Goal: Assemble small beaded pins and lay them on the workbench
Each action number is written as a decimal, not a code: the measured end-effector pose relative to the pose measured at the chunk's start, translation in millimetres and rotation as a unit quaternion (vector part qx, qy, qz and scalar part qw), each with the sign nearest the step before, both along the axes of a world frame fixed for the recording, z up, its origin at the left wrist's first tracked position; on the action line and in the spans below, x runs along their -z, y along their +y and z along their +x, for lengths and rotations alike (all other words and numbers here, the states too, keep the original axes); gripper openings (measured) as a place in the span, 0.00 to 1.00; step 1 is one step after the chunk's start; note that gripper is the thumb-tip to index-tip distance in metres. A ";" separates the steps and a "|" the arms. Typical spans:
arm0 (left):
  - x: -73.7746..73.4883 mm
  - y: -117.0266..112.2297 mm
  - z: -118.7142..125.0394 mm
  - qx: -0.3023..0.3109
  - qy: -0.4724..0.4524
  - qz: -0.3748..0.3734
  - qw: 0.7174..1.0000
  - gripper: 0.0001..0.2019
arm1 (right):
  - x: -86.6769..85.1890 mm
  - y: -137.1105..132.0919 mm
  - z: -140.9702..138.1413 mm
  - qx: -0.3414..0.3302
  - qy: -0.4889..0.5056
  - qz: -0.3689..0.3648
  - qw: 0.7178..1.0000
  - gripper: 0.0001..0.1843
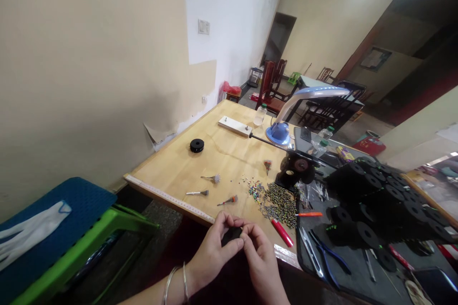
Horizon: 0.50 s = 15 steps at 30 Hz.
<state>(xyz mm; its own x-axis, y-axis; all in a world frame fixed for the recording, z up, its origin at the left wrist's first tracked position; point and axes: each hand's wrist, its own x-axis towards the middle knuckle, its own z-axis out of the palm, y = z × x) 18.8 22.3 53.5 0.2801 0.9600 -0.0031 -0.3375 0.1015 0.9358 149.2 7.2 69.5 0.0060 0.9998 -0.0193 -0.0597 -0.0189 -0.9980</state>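
You have two hands in view, and between them one dark piece (232, 234), held just off the near edge of the wooden table (171, 169). Your left hand (212, 247) pinches it between thumb and curled fingers; your right hand (262, 256) has thumb and fingertips drawn together at its right side. Two bracelets (185, 281) circle your left wrist. Ahead of you lie four small tufted pieces (232, 199), one black spool (196, 145) and one white block (235, 126) with two pegs, plus one red tube (282, 232) near your right hand. You have one blue lamp (278, 133) and, close by it, one green-capped bottle (260, 114); on the dark mat (386, 276) are one orange tool (309, 214) and one pair of blue-handled pliers (334, 259). The striped beads (281, 200) spread in a heap too crowded for you to count, and the black cylinders (358, 233) at right overlap, so their number is uncertain. Your fingers cover much of the dark piece, leaving its full shape unclear. The frame's lower edge cuts off your forearms, and the white glove (39, 228) on the stool (96, 243) is cropped at left; you cannot tell whether another lies under it.
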 end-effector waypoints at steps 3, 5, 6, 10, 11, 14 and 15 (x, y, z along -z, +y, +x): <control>-2.4 -1.6 0.6 -0.023 0.035 0.022 0.999 0.10 | -2.1 -1.5 -1.4 0.002 -0.002 0.005 1.000 0.11; -2.3 -2.9 0.3 -0.031 0.062 0.043 0.997 0.09 | -3.6 -2.2 -1.8 0.001 0.001 0.008 1.000 0.11; -2.3 -3.5 -0.2 -0.033 0.077 0.056 0.995 0.08 | -4.4 -2.5 -1.8 0.000 0.002 0.009 1.000 0.11; -4.8 -5.2 -2.9 -0.026 0.125 0.104 0.986 0.06 | -5.4 -3.2 -0.9 -0.004 0.000 0.015 1.000 0.10; -6.0 -5.4 -3.5 -0.022 0.132 0.111 0.985 0.05 | -5.0 -3.4 -0.5 -0.004 -0.002 0.016 1.000 0.10; -8.6 -5.1 -4.6 -0.012 0.146 0.125 0.981 0.04 | -3.0 -4.4 0.5 -0.002 -0.012 0.018 1.000 0.10; -9.0 -5.1 -4.7 -0.010 0.148 0.127 0.981 0.04 | -2.5 -4.8 0.7 -0.001 -0.015 0.019 1.000 0.10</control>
<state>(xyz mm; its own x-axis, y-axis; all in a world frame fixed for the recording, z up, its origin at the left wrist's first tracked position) 14.1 17.2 62.5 0.2843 0.9456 0.1584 -0.0472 -0.1512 0.9874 149.9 2.5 71.9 0.0037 0.9998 0.0194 -0.0297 0.0195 -0.9994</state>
